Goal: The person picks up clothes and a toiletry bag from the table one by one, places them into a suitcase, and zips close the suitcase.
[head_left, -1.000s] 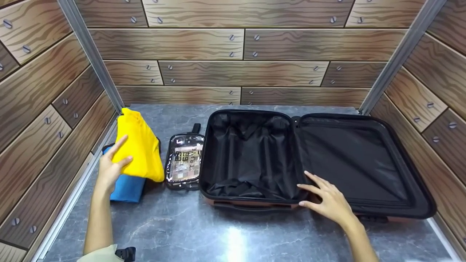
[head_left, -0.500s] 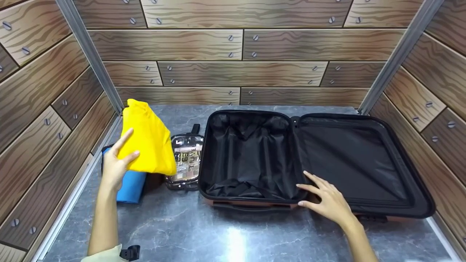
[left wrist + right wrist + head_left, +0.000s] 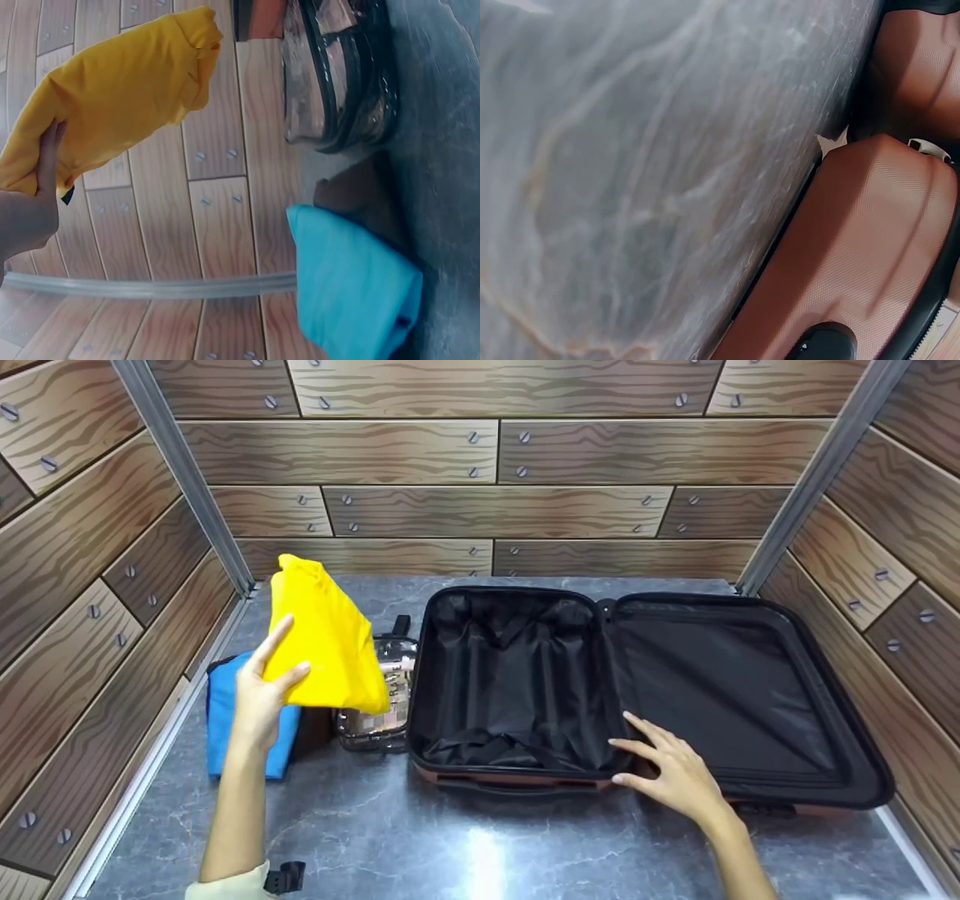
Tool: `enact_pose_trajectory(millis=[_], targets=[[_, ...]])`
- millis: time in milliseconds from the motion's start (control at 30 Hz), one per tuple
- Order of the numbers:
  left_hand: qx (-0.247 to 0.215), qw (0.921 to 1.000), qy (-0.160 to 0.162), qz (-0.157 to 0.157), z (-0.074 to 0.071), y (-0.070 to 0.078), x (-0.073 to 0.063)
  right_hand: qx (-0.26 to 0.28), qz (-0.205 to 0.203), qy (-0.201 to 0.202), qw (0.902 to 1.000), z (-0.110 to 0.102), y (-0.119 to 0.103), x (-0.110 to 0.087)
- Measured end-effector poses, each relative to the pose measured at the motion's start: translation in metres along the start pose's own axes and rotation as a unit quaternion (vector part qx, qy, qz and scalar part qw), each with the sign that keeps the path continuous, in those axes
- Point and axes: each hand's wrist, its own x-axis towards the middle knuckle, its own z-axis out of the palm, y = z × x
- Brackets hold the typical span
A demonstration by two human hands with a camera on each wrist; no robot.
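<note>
My left hand [image 3: 259, 701] grips a folded yellow garment [image 3: 322, 637] by its near left edge, thumb on the near face. Held up in the air, the garment overlaps a clear travel pouch [image 3: 401, 682] in the head view. The left wrist view shows the same yellow cloth [image 3: 127, 90] well above the floor. An open suitcase [image 3: 517, 682] with black lining lies right of the pouch. My right hand [image 3: 682, 780], fingers spread and holding nothing, is at the near end where the two suitcase halves meet. The right wrist view shows the copper-coloured shell [image 3: 855, 232].
Left of the pouch lies a folded blue cloth [image 3: 225, 720], with a dark brown cloth [image 3: 360, 191] beside it. Wood-patterned walls [image 3: 495, 510] enclose the grey marbled surface [image 3: 375, 840] at the back and sides. The suitcase's other half [image 3: 720, 682] reaches near the right wall.
My left hand has carried the yellow garment up and to the right, from over the blue cloth toward the pouch, uncovering more of the blue cloth. My right hand has stayed at the suitcase.
</note>
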Motion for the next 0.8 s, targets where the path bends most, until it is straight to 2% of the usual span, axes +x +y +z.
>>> enact_pose_trajectory(millis=[267, 500, 800], targets=[[-0.011, 0.9994, -0.023, 0.023, 0.019, -0.001, 0.002, 0.002, -0.002, 0.011, 0.9999, 0.0, 0.0, -0.001], [-0.041, 0.9986, -0.032, 0.011, 0.036, -0.005, 0.003, -0.001, -0.011, 0.019, 0.9998, 0.001, 0.001, -0.001], [-0.066, 0.9961, -0.058, 0.013, 0.063, -0.014, 0.007, 0.007, -0.004, 0.014, 0.9999, 0.0, -0.001, 0.0]])
